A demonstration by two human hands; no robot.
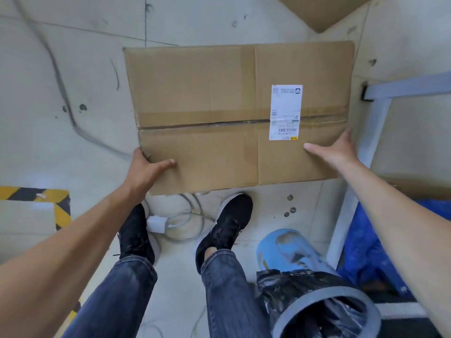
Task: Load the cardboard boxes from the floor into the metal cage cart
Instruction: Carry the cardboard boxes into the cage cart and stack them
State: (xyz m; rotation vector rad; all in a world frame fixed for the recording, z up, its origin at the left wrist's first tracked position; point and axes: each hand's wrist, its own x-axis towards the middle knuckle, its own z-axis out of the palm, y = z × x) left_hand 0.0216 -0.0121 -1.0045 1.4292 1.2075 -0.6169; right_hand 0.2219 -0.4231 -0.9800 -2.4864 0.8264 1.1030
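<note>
A large brown cardboard box (207,113) with a taped seam and a white shipping label (285,112) is held flat in front of me, above the floor. My left hand (146,167) grips its near left edge, thumb on top. My right hand (334,150) clasps its near right edge, thumb on the top face. The corner of another cardboard box (319,13) shows at the top right. No metal cage cart can be made out for certain.
A grey metal frame (380,111) stands at the right, with blue plastic sheeting (373,240) behind it. A blue bin with a black liner (317,289) stands by my right foot. A white charger and cable (170,223) lie between my shoes. Yellow-black floor tape (48,198) marks the left.
</note>
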